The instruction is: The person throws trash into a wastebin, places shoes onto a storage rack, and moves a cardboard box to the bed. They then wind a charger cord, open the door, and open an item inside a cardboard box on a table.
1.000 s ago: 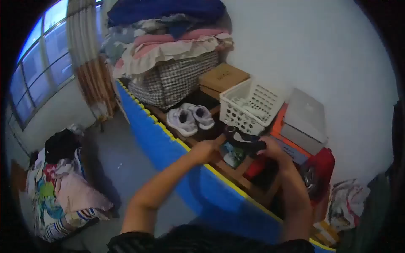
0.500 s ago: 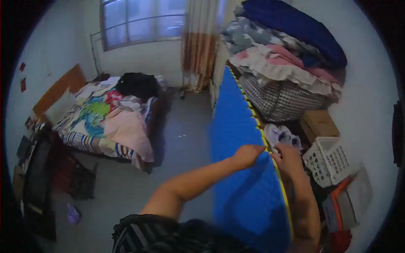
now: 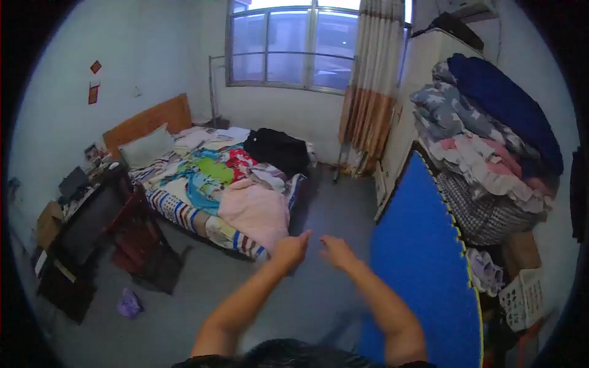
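Note:
My left hand is closed, its thumb side up, over the grey floor in front of the bed. Close to its right, my right hand has its fingers pressed together, with a small dark spot at the fingertips. A narrow gap separates the hands. Anything held in either is too small or hidden to name. Beyond them lies the bed with a pink cloth, a colourful cloth and black clothing on it.
A blue mat panel with a yellow toothed edge stands at the right. Behind it are piled bedding, pale shoes and a white basket. A dark red chair and a purple item are at left.
The view has swung left from the shelf to the bed and window. Both hands have left the shelf and mat edge and are now over the floor. The black item seen near my right hand is gone from view.

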Available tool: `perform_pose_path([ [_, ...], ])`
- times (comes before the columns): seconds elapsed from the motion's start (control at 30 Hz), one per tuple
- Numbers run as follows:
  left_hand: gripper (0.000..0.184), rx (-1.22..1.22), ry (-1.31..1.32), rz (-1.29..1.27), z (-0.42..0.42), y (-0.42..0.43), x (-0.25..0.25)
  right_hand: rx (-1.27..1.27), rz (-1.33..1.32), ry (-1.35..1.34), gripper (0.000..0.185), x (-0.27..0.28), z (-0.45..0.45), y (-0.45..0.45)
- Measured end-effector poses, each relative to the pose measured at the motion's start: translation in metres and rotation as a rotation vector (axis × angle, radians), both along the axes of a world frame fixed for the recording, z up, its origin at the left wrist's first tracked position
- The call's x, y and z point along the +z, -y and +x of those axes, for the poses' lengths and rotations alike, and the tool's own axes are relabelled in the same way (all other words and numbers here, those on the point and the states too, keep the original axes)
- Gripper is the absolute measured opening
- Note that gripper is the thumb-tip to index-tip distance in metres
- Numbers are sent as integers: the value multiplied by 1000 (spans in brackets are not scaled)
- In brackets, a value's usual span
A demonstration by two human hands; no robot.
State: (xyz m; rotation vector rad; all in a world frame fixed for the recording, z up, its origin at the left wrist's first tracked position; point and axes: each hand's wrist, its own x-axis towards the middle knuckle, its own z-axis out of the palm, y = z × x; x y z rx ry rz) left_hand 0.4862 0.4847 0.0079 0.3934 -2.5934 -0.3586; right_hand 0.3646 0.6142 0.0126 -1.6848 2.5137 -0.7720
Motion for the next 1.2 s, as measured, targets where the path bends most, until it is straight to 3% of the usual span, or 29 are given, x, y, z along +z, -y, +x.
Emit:
perform_pose_path([
  [0.13, 17, 172, 123, -104, 41, 85, -17, 87, 48, 65, 34, -1, 25, 90],
  [0.33, 12, 298, 134, 10, 79, 151, -18, 246, -27, 129, 32, -23, 28, 190],
  [0.4, 16, 385, 174, 99, 75, 167, -23, 277, 6, 134, 31, -31, 22, 218],
  [0.5, 11, 363, 2, 6, 64, 193, -34, 337, 36, 170, 29, -39, 8, 252],
  [0.73, 12, 502, 68, 133, 19, 257, -47, 566, 27, 103, 29, -47, -48, 341],
  [0.87, 14, 555, 6, 33, 29, 292, -73, 660, 64, 104, 29, -63, -60, 401],
  [1.2, 9, 930, 29, -57, 162, 355, -80, 1003, 298, 134, 30, -76, 76, 516],
])
